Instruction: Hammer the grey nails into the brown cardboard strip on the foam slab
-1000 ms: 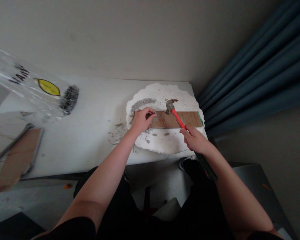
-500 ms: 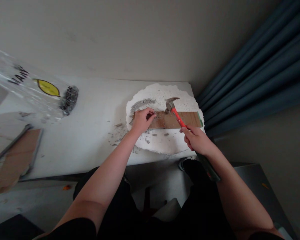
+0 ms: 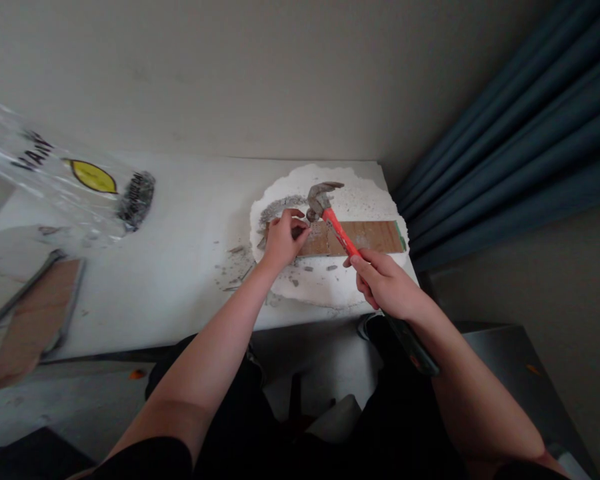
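My right hand [image 3: 387, 280] grips the orange handle of a claw hammer [image 3: 340, 233], its grey metal head close beside my left fingertips. My left hand [image 3: 281, 241] is pinched at the left part of a brown wood-grained board [image 3: 375, 237]. Whatever small piece sits between those fingertips is too small to make out. The board lies flat on a white mat with a ragged edge [image 3: 347, 283]. Grey crumbs [image 3: 284, 204] form an arc behind my left hand, and more fragments are scattered in front of the board.
Left on the white table [image 3: 180, 267] stands a clear plastic bag [image 3: 55, 167] with dark grey bits at its bottom. Another brown board [image 3: 40, 313] and a dark metal bar [image 3: 20, 293] lie at the table's left end. A blue curtain [image 3: 510, 147] hangs at the right.
The hammer head has shifted left and down to my left fingertips, with my right hand moving left along with it. My left hand stays nearly in place, still pinched.
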`<move>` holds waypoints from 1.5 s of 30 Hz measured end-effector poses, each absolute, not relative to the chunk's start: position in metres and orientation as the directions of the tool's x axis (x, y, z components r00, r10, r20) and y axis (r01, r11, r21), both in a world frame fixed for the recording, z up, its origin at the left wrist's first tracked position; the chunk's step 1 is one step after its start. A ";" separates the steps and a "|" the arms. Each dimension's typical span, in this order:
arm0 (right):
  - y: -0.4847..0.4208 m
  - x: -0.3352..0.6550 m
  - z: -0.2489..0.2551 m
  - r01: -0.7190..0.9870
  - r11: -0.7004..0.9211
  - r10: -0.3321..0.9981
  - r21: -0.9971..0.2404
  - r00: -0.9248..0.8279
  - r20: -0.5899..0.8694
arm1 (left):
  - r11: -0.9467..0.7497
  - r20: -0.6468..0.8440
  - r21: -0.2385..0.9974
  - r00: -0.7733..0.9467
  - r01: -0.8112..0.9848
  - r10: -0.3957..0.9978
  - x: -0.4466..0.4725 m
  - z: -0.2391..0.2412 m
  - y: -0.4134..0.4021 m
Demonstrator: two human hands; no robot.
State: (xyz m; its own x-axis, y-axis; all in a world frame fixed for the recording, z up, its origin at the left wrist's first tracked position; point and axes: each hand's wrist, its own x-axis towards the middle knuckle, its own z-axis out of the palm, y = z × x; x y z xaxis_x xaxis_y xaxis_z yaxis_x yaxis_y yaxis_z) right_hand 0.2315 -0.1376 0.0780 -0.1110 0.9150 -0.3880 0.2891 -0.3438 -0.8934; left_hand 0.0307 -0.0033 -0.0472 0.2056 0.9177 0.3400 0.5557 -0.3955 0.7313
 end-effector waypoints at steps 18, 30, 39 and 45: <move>-0.137 0.233 0.074 0.295 -0.334 0.914 -0.895 -0.133 -0.384 | -0.404 0.352 0.725 0.204 0.558 0.914 0.030 -0.051 -0.003; -0.136 0.232 0.062 0.341 -0.260 0.934 -0.903 -0.148 -0.325 | -0.389 0.323 0.737 0.218 0.553 0.921 0.030 -0.050 -0.002; -0.137 0.230 0.065 0.328 -0.252 0.943 -0.911 -0.130 -0.307 | -0.385 0.331 0.748 0.199 0.541 0.923 0.030 -0.048 -0.003; -0.135 0.228 0.058 0.357 -0.259 0.937 -0.897 -0.133 -0.324 | -0.422 0.409 0.823 0.119 0.380 0.905 0.027 -0.057 0.001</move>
State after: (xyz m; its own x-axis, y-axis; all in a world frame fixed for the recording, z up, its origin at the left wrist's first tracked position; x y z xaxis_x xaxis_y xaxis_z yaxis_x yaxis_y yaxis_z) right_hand 0.2283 -0.1354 0.0580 -0.1327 0.9369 -0.3235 0.3571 -0.2593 -0.8973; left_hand 0.0274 0.0012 -0.0565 0.1189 0.9046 0.4094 0.3797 -0.4224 0.8230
